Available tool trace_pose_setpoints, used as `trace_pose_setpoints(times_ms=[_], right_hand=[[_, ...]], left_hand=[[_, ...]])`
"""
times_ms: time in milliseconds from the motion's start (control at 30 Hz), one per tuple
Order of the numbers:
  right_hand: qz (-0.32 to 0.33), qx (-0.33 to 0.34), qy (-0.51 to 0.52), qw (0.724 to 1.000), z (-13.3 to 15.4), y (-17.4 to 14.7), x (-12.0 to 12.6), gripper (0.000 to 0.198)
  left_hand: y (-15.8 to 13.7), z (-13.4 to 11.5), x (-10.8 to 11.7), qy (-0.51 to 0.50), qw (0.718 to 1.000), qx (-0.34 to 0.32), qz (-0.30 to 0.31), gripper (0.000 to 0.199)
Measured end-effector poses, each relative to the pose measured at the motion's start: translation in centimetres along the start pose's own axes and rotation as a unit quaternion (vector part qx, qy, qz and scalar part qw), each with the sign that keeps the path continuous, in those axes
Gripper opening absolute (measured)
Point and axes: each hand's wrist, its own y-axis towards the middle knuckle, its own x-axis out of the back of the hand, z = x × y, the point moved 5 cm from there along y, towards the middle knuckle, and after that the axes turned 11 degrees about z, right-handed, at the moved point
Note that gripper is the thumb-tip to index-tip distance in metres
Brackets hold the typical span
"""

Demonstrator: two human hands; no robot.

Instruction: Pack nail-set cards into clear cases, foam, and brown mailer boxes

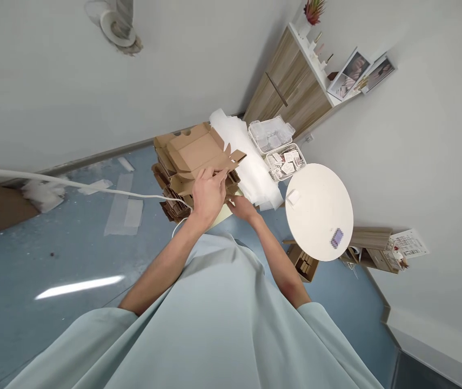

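An unfolded brown cardboard box (pixel 200 150) with raised side flaps lies on a stack of flattened cardboard boxes (pixel 173 204). My left hand (pixel 208 195) is closed over the near edge of this top box, its fingers bent toward the right flap. Just right of it, my right hand (pixel 242 207) is closed at the lower right edge of the cardboard, with its fingertips partly hidden. A pale yellow surface (pixel 223 215) shows beneath the hands. White foam sheets (pixel 241 156) lie against the right side of the stack.
A white cable (pixel 133 193) runs from the left to my left wrist. Two white baskets (pixel 286 163) hold plastic containers and small cards. A round white table (pixel 320 208) stands at right, above an open carton (pixel 302 263). A wooden cabinet (pixel 291 81) stands behind.
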Motion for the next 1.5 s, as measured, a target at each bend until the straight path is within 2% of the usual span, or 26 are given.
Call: trace_pose_setpoints(times_ms=[67, 133, 200, 333, 433, 533, 633, 733, 833, 967, 1133, 1300, 1400, 1500], right_hand=[[-0.091, 0.045, 0.092, 0.991, -0.1, -1.4, 2.9, 0.035], [-0.209, 0.071, 0.188, 0.957, -0.7, -3.9, 6.7, 0.051], [-0.29, 0.086, 0.254, 0.919, -1.2, -7.0, 10.4, 0.063], [-0.368, 0.104, 0.302, 0.873, -2.2, -13.9, 15.6, 0.073], [-0.43, 0.093, 0.291, 0.85, -3.7, -18.8, 17.2, 0.079], [-0.455, 0.062, 0.289, 0.84, -7.0, -22.3, 16.8, 0.071], [-0.465, 0.025, 0.318, 0.826, -11.7, -24.6, 15.3, 0.059], [-0.481, -0.012, 0.37, 0.794, -17.1, -26.5, 13.4, 0.052], [-0.504, -0.041, 0.424, 0.751, -22.5, -28.1, 11.6, 0.05], [-0.515, -0.074, 0.48, 0.706, -29.7, -29.9, 10.3, 0.055], [-0.491, -0.11, 0.524, 0.687, -38.6, -30.5, 9.7, 0.075], [-0.491, -0.173, 0.537, 0.664, -46.8, -30.0, 9.2, 0.06], [-0.494, -0.188, 0.55, 0.646, -50.7, -29.1, 8.4, 0.05], [-0.49, -0.19, 0.585, 0.618, -53.5, -28.0, 6.8, 0.039]], left_hand=[[0.0, -1.8, 1.3, -0.017, 0.999, -0.023, -0.019, 0.04], [-0.1, -3.6, 1.7, -0.022, 0.998, -0.052, -0.017, 0.042], [-0.2, -5.5, 1.2, -0.02, 0.996, -0.092, -0.002, 0.045], [-0.3, -9.2, -2.0, -0.024, 0.98, -0.189, 0.052, 0.045], [-0.4, -11.8, -5.7, -0.033, 0.959, -0.26, 0.105, 0.046], [-0.5, -13.8, -9.6, -0.029, 0.936, -0.316, 0.15, 0.048], [-0.7, -15.4, -13.8, -0.018, 0.917, -0.349, 0.191, 0.05], [-0.9, -17.0, -18.4, -0.001, 0.9, -0.374, 0.225, 0.051], [-1.4, -18.7, -23.7, 0.018, 0.877, -0.403, 0.261, 0.051], [-1.7, -21.1, -31.3, 0.042, 0.844, -0.436, 0.309, 0.049], [-1.2, -23.5, -40.7, 0.078, 0.82, -0.444, 0.353, 0.048], [-0.8, -23.8, -48.5, 0.089, 0.809, -0.436, 0.384, 0.049], [-0.7, -22.9, -52.5, 0.106, 0.8, -0.427, 0.408, 0.054], [-0.7, -21.3, -55.8, 0.135, 0.787, -0.417, 0.435, 0.056]])
